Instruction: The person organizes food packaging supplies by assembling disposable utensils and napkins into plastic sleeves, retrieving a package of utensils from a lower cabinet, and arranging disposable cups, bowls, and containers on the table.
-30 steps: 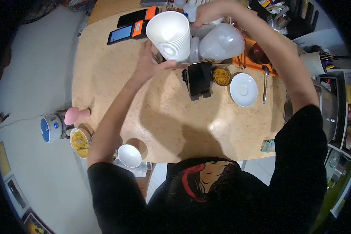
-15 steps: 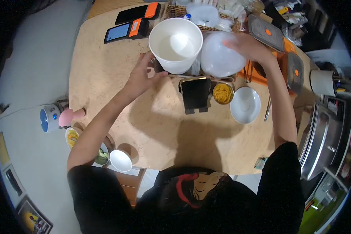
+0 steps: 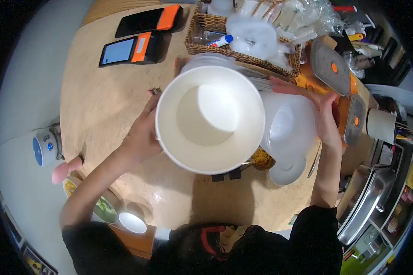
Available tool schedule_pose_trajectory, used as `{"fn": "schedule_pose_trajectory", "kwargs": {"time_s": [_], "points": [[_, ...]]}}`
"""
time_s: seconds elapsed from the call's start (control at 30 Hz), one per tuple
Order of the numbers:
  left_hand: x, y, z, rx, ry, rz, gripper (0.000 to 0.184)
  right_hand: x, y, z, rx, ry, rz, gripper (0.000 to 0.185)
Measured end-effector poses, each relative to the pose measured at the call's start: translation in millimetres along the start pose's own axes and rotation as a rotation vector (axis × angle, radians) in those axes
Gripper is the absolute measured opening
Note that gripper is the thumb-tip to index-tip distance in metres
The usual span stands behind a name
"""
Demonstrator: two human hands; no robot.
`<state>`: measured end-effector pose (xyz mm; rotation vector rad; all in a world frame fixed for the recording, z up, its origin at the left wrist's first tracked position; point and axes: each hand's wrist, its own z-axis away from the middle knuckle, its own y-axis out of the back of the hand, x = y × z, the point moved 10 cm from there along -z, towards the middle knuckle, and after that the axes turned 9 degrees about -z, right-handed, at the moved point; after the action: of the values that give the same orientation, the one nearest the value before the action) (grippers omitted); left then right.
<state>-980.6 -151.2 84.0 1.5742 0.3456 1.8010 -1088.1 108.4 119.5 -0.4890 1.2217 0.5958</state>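
A stack of white tubs [image 3: 209, 120], its round mouth facing up, fills the middle of the view and hides most of the phone stand. My left hand [image 3: 144, 130] grips its left side, with the fingertips hidden behind the wall. Just right of the tubs are translucent plastic containers [image 3: 291, 126], overlapping the small white plate [image 3: 288, 173] in view. My right hand [image 3: 319, 107] is wrapped round their far right side, its fingers reaching behind them. A cup of yellow noodle-like strands or bands [image 3: 263, 159] shows partly below the containers.
Two handheld devices [image 3: 119, 51] [image 3: 142, 23] lie at the back left. A wicker basket [image 3: 284, 68] with plastic items stands behind the tubs. Grey-lidded boxes [image 3: 330, 68] are at the right. Bowls [image 3: 133, 222] [image 3: 106, 210] sit at the near left.
The white tubs appear nearer and larger, and my left hand has closed on them. My right hand has shifted round the plastic containers, which now overlap the plate. The whole view has moved closer.
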Motion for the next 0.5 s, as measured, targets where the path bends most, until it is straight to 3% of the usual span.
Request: {"fn": "schedule_pose_trajectory", "kwargs": {"time_s": [0.13, 0.23, 0.3, 0.37, 0.4, 0.47, 0.5], "points": [[-6, 9, 6, 0.19, -0.03, -0.043, 0.066, 8, -7, -2, -0.014, -0.006, -0.206, 0.1], [-23, -3, 9, 0.023, 0.19, 0.042, 0.061, 10, 0, -1, 0.161, -0.042, -0.247, 0.094], [-17, -1, 8, 0.007, 0.176, -0.004, 0.062, 12, 4, 3, 0.21, -0.166, -0.114, 0.086], [-6, 2, 7, 0.005, 0.09, -0.083, 0.063, 17, 13, 3, 0.233, -0.13, -0.068, 0.077], [2, 4, 8, 0.017, 0.015, -0.148, 0.064, 8, 16, 6, 0.297, -0.064, -0.203, 0.076], [-4, 2, 6, 0.031, 0.057, -0.213, 0.067, 5, 11, 23, 0.355, 0.023, -0.329, 0.074], [-6, 3, 6, 0.038, 0.109, -0.271, 0.07, 0, 31, 48, 0.585, 0.197, -0.297, 0.073]]}}
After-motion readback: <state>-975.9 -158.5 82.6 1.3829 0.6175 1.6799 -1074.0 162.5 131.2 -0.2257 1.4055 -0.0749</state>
